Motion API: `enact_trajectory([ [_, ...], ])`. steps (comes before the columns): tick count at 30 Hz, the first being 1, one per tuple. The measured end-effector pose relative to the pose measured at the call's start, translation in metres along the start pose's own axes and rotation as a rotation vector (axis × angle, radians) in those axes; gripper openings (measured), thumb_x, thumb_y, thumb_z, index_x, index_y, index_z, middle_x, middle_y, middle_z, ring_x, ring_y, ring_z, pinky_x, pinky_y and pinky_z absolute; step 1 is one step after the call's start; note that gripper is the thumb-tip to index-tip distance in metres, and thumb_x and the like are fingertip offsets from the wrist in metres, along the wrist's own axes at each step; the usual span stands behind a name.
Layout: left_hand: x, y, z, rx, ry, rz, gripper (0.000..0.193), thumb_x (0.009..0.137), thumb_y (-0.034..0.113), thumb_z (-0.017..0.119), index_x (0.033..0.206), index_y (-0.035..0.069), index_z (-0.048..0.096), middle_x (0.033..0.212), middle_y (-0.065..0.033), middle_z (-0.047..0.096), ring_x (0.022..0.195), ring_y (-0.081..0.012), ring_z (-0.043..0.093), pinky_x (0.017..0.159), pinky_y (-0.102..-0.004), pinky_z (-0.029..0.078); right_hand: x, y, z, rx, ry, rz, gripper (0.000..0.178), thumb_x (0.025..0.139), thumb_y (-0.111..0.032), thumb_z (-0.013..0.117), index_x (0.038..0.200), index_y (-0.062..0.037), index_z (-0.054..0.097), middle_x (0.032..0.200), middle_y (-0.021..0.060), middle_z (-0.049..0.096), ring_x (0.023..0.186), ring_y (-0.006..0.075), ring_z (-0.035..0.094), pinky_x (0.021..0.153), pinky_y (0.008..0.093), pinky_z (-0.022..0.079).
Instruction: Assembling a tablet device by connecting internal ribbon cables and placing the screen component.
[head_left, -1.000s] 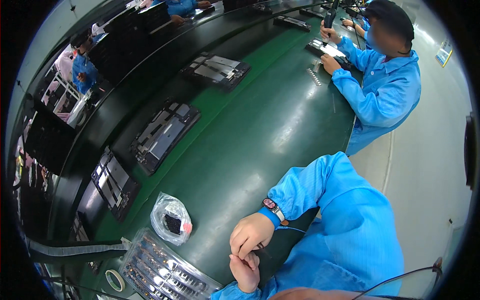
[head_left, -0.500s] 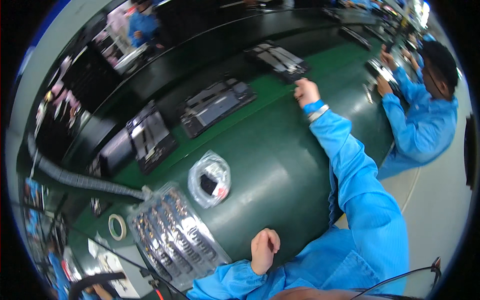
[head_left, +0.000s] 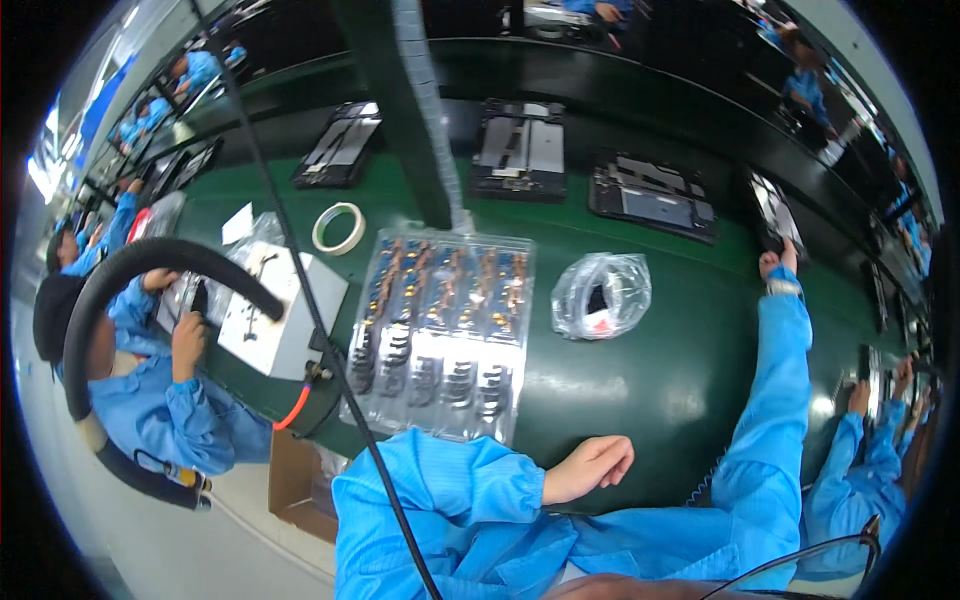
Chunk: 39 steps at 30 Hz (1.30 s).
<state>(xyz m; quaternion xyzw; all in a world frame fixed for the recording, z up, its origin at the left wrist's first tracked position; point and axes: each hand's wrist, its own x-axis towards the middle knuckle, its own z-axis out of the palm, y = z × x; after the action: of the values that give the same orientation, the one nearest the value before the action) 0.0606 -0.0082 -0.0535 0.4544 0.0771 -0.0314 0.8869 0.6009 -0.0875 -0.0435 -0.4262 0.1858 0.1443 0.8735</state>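
Note:
My right arm is stretched out to the far right. Its hand (head_left: pixel 780 260) is closed at the near end of an opened tablet-like device (head_left: pixel 772 205), its fingers on the edge. My left hand (head_left: pixel 590 468) rests close to my body above the green table (head_left: pixel 620 400), fingers curled together and no object visible in them. Nearest to it on the left lies a clear plastic tray (head_left: pixel 525 345) holding rows of small flex-cable parts. Ahead of it is a coil in a clear plastic bag (head_left: pixel 600 297).
More opened devices (head_left: pixel 520 150) with exposed insides line the table's far side. A tape roll (head_left: pixel 339 229), a white box (head_left: pixel 285 310) and a black hose (head_left: pixel 150 250) are left. A dark post (head_left: pixel 385 100) rises behind the tray. Co-workers (head_left: pixel 180 370) sit on both sides.
The view has swung to the left, bringing the co-worker and white box into sight. My right hand has moved onto the device's near end; my left hand stays near my body.

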Motion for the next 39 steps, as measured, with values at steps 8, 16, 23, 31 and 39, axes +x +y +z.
enact_trajectory([
  [8, -0.001, -0.001, -0.002, 0.001, -0.072, 0.039, 0.036, 0.097, 0.031, 0.031, 0.075, 0.007, 0.047, 0.063, 0.0002, 0.047, 0.054, -0.0053, 0.041, 0.05, -0.0181, 0.034, -0.262, 0.064, -0.113, -0.174, -0.039, 0.246, 0.036, 0.08, -0.037, 0.065, 0.059, -0.0171, 0.043, 0.047, -0.0034, 0.04, 0.035, 0.008, 0.031, 0.034, 0.0223, 0.024],
  [16, -0.012, 0.004, 0.008, 0.077, 0.05, 0.265, 0.037, 0.097, 0.029, 0.029, 0.08, 0.004, 0.052, 0.072, -0.002, 0.051, 0.06, -0.0079, 0.045, 0.055, -0.0207, 0.038, -0.398, 0.097, -0.113, -0.522, -0.882, 0.967, 0.041, 0.087, -0.016, 0.054, 0.125, -0.0021, 0.044, 0.108, 0.0051, 0.058, 0.048, 0.0049, 0.035, 0.046, 0.0199, 0.03],
  [23, -0.035, 0.006, 0.027, 0.431, -0.006, 0.472, 0.018, 0.085, 0.016, 0.049, 0.097, 0.003, 0.053, 0.096, -0.0118, 0.054, 0.081, -0.0213, 0.053, 0.07, -0.0302, 0.044, -0.249, 0.025, -0.065, -1.643, -0.703, -1.216, 0.026, 0.082, -0.012, 0.055, 0.106, -0.0019, 0.059, 0.104, 0.0137, 0.058, 0.091, 0.0299, 0.058, 0.079, 0.0327, 0.045],
  [31, -0.055, 0.003, 0.033, 1.532, 0.358, 0.447, 0.058, 0.069, 0.029, 0.068, 0.12, 0.008, 0.049, 0.127, -0.0212, 0.038, 0.113, -0.037, 0.042, 0.09, -0.0443, 0.038, -0.296, 0.028, -0.101, -1.974, -0.564, -0.723, 0.024, 0.078, -0.022, 0.062, 0.086, 0.0003, 0.061, 0.078, 0.0184, 0.061, 0.072, 0.0326, 0.061, 0.063, 0.0353, 0.047],
  [39, -0.085, 0.054, 0.03, 1.747, 0.607, 0.295, 0.053, 0.069, 0.03, 0.068, 0.111, 0.002, 0.054, 0.12, -0.0179, 0.047, 0.11, -0.0359, 0.046, 0.087, -0.0433, 0.04, -0.345, 0.04, -0.09, -1.469, -0.931, -0.875, 0.031, 0.09, -0.023, 0.046, 0.078, 0.0008, 0.062, 0.071, 0.0086, 0.058, 0.063, 0.0177, 0.052, 0.059, 0.028, 0.04],
])
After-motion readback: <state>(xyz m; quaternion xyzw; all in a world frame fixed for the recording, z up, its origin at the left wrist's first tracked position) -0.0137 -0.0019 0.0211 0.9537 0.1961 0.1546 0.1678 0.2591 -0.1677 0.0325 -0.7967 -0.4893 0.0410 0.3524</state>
